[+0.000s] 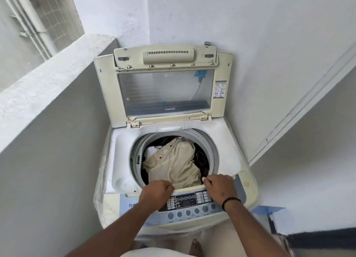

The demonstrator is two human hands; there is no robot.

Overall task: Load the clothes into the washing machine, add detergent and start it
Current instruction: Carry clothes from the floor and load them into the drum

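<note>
Soft, even daylight comes from the opening up and left of the left hand (155, 193), leaving pale walls bright and shadows faint. The drum beyond both hands is dim. Straight edges bow outward (wide-angle lens), and the lower right corner smears.
</note>
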